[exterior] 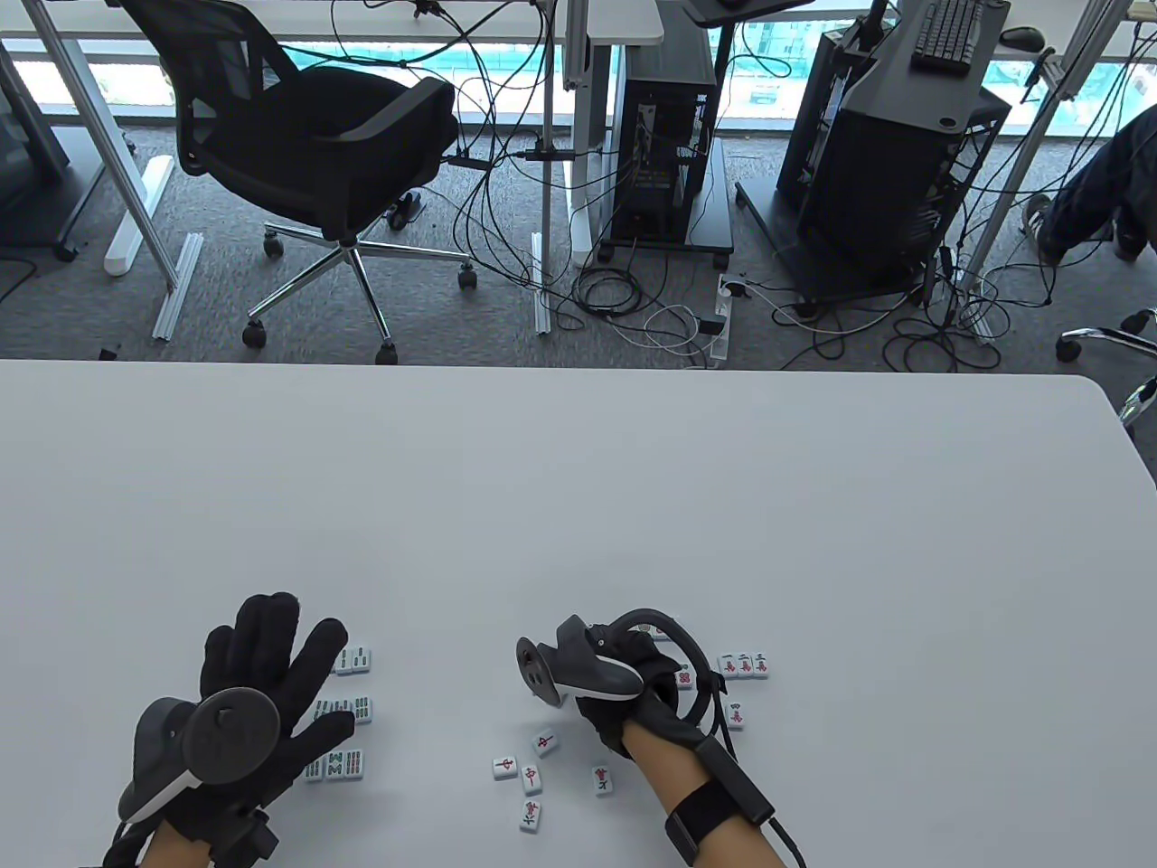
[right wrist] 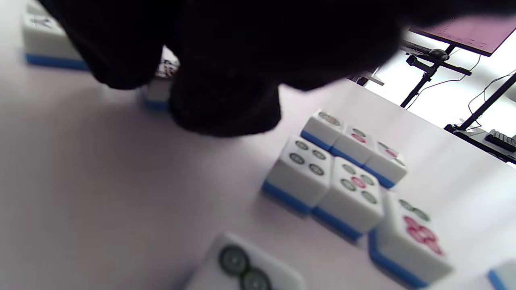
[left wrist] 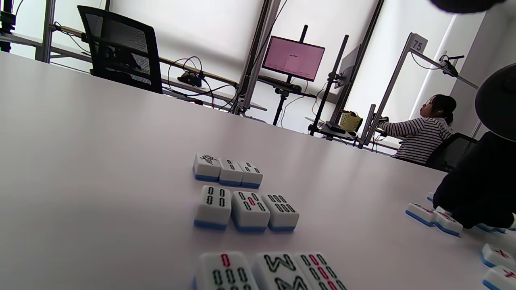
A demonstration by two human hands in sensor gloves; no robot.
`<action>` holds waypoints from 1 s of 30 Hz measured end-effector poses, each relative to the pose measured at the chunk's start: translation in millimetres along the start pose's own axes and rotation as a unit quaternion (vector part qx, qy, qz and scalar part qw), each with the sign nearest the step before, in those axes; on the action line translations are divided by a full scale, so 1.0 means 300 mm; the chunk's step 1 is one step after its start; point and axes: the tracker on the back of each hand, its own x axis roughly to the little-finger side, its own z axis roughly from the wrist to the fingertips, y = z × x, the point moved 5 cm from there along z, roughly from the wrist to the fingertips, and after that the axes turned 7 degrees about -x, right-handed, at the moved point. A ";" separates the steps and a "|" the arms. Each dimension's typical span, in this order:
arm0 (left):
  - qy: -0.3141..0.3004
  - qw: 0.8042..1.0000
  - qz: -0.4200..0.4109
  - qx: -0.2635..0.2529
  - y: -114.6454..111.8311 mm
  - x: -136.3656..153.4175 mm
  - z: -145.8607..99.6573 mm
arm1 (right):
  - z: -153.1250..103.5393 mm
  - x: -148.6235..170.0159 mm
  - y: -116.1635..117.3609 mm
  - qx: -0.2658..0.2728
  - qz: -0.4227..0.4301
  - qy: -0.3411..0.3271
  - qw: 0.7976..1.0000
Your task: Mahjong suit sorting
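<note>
"75" on a frame post tag (left wrist: 419, 45)

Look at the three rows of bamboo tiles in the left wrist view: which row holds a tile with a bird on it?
The farthest row: its leftmost tile bears a bird-like drawing, while every other tile in the three rows shows plain bamboo sticks.
</note>
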 end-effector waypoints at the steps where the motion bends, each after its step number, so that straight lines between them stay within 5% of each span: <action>1: 0.000 1.000 0.000 0.000 0.000 0.000 0.000 | 0.000 0.004 0.002 -0.005 0.008 0.001 1.000; 5: 0.001 1.000 -0.002 -0.001 0.002 0.001 0.000 | -0.020 0.026 -0.021 0.002 0.047 0.000 0.999; 20: -0.002 1.000 0.001 0.000 0.000 -0.002 0.000 | -0.012 -0.045 -0.006 0.021 -0.011 -0.046 0.999; 30: -0.003 1.000 0.001 -0.001 0.001 -0.005 0.000 | -0.188 0.221 -0.108 0.110 0.065 0.017 0.992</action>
